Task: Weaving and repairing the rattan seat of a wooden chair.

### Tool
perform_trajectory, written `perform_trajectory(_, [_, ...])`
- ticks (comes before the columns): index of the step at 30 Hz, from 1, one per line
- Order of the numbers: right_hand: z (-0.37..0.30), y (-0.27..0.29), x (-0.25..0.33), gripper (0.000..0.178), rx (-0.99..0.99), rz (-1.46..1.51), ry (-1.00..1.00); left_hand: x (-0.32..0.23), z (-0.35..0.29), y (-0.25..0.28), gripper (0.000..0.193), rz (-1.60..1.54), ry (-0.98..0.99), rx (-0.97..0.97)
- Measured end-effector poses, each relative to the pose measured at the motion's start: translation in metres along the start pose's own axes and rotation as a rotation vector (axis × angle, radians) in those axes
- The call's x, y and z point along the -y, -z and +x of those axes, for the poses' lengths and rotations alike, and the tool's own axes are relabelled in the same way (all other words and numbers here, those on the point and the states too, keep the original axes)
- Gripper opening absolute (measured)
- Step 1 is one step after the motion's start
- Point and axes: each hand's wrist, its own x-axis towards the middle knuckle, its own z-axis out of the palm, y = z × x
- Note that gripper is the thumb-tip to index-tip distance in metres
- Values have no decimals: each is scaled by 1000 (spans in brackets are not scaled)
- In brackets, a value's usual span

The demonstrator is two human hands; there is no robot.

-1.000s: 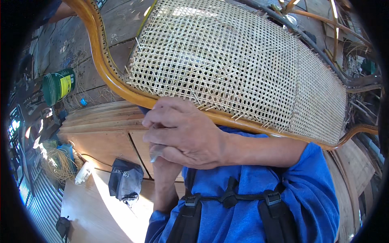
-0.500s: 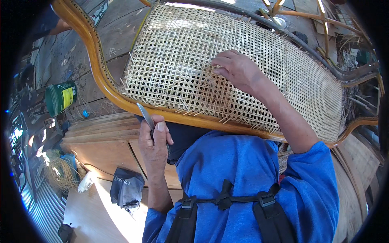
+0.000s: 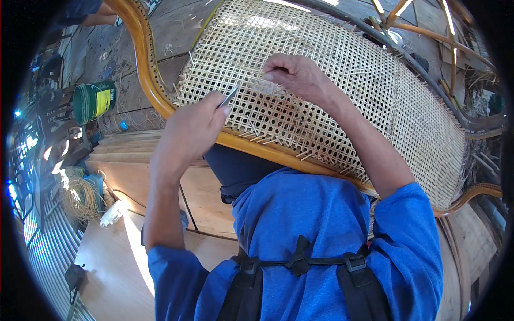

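Observation:
My left hand (image 3: 194,127) is closed round a knife (image 3: 231,95), its thin metal blade pointing up and right over the cane webbing (image 3: 342,91). The pale webbing has an open lattice of small holes and is stretched across a curved, varnished wooden frame (image 3: 143,60). Loose cane ends stick out along the near rail. Just above the middle of the webbing is my right hand (image 3: 300,79), thumb and fingers drawn together in a pinch; whatever lies between them is too small to make out. The blade tip is a short way left of those fingertips.
A green bucket (image 3: 94,102) with a yellow label stands at the left on wooden planks. Below it are a bundle of loose fibre (image 3: 80,199) and a white bottle (image 3: 113,214). Wooden poles (image 3: 423,31) cross at the far right. Another person's arm (image 3: 101,20) shows at the far left.
My left hand has risen from below the near rail to over the webbing, bringing the knife near my right hand. My right hand has shifted slightly left and away from me.

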Motion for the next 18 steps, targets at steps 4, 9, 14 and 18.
perform_trajectory(4, [-9, 3, -22, 14, -91, -314, -6, -9, 56, -8, 25, 529, -207, 125])
perform_trajectory(9, [-19, -4, -5, 15, -78, -441, -175, -33, 84, -20, 24, 666, -224, 241])
perform_trajectory(14, [-34, -6, -22, 13, -190, -278, -112, -47, 95, -14, 23, 764, -225, 346])
perform_trajectory(18, [-35, 5, -17, 11, -153, -159, -252, -35, 97, -8, 23, 698, -346, 324])
